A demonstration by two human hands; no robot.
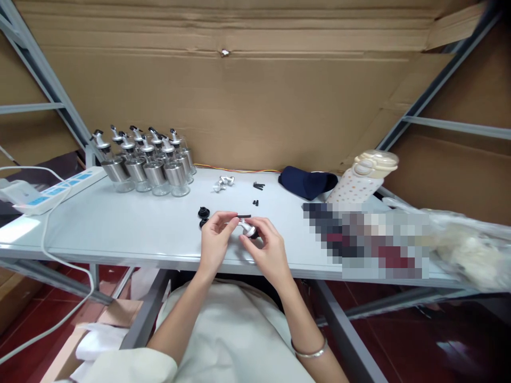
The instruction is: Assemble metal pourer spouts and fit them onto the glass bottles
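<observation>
Near the table's front edge, my right hand [269, 247] is closed around a silver pourer spout [248, 229] with a dark base. My left hand [215, 239] pinches at the spout's tip, where a thin black flap [245, 216] lies across the top; the fingertips hide part of it. Left of this hand are black ribbed stoppers [204, 211], one partly behind the fingers. Farther back lie several loose silver spouts [224, 183], several thin black flaps [258, 186] and a few tiny black pieces [256, 202].
Several assembled glass-and-steel oil bottles [174, 174] stand at the back left. Beside them is a power strip [64, 189] with a white cable. To the right are a navy cap [307, 182], a dotted flask [359, 178], a blurred patch and a plastic bag [471, 247]. Cardboard [255, 106] walls the back.
</observation>
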